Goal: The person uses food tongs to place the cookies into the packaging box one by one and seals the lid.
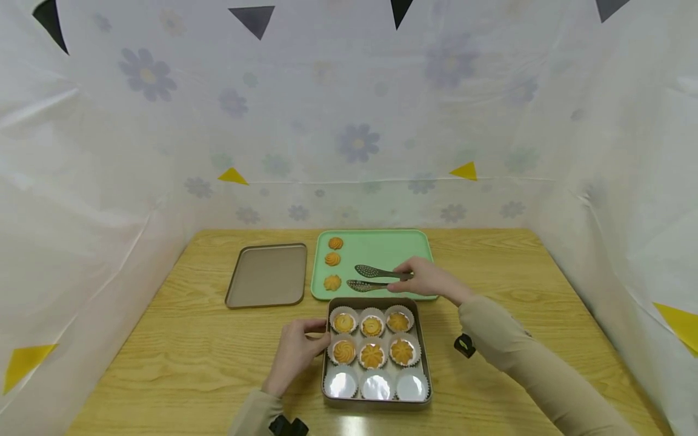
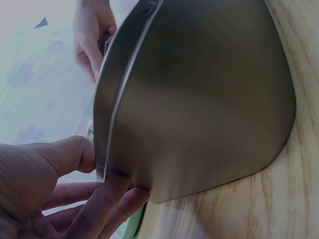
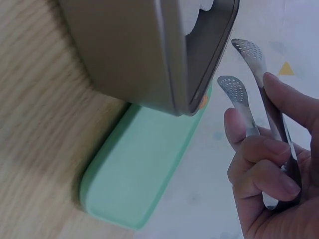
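Observation:
In the head view my left hand (image 1: 294, 351) holds the left side of a deep brown baking tin (image 1: 424, 378), thumb and fingertips against its wall near the far corner. Inside the tin stand white paper cups in rows. Each cup in the two far rows holds a piped cookie (image 1: 372, 356); the near row's cups (image 1: 377, 384) contain none. My right hand (image 1: 428, 280) grips metal tongs (image 1: 376, 272) over the green tray (image 1: 403, 242). Their perforated tips are spread apart with nothing between them, pointing towards three cookies (image 1: 332, 259) at the tray's left side.
A flat brown tray (image 1: 267, 275) lies left of the green one on the wooden table (image 1: 218, 351). Pale flowered sheeting (image 1: 360, 121) encloses the back and both sides. The tin stands close in front of the green tray.

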`<control>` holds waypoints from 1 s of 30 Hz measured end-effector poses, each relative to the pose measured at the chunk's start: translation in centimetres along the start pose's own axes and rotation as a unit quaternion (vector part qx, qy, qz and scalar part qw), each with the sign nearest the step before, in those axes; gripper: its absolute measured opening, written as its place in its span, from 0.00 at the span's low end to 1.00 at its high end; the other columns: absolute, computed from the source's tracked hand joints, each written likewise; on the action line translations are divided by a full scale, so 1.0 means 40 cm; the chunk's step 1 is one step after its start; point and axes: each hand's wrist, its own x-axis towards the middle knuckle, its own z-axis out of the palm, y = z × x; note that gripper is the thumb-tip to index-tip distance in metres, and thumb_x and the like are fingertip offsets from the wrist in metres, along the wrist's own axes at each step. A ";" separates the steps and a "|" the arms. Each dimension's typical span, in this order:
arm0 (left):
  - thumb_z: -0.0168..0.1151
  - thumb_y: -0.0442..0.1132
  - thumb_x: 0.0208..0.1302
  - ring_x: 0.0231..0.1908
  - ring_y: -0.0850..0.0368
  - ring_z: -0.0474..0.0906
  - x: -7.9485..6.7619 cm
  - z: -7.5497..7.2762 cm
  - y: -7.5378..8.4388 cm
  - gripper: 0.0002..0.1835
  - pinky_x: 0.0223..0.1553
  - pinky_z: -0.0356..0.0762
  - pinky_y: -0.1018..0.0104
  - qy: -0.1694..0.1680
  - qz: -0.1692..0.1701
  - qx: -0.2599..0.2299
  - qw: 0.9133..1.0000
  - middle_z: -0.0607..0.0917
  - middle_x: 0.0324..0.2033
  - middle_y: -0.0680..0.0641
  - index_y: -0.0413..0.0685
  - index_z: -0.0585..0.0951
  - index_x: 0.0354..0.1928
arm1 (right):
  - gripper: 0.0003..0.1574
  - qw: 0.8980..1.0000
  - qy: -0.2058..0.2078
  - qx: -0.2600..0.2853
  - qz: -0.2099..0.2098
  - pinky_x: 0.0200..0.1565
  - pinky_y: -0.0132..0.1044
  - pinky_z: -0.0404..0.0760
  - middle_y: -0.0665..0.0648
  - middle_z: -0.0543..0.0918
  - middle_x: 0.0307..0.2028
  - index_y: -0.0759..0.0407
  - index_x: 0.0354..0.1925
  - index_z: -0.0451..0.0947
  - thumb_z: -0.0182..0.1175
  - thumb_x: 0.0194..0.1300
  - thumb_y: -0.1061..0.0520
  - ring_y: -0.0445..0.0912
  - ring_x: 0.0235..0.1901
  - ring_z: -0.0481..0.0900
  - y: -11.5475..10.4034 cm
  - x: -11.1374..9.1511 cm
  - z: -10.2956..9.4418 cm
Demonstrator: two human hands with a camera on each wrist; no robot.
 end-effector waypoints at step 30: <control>0.67 0.32 0.55 0.32 0.54 0.88 0.001 0.005 -0.001 0.19 0.29 0.83 0.74 0.002 0.001 0.004 1.000 0.90 0.43 0.34 0.32 0.85 0.50 | 0.33 0.986 -0.013 -0.143 0.082 0.51 0.52 0.85 0.60 0.84 0.59 0.60 0.61 0.78 0.68 0.64 0.45 0.56 0.53 0.84 -0.101 0.167 0.070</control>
